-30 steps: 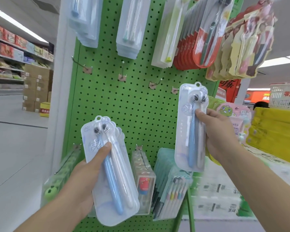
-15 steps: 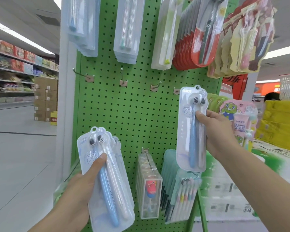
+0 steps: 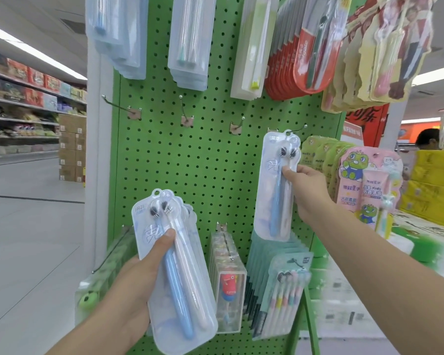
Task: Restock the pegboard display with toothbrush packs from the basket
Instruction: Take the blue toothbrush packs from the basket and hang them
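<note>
Your right hand (image 3: 306, 193) pinches a clear toothbrush pack (image 3: 276, 185) by its right edge, thumb on the front, holding it upright against the green pegboard (image 3: 208, 160) with its hang hole at the bare hook (image 3: 296, 129) (whether the hook passes through the hole cannot be told). Your left hand (image 3: 136, 280) grips a fanned stack of matching packs (image 3: 174, 272) lower left, thumb across the front, just before the board and apart from it.
</note>
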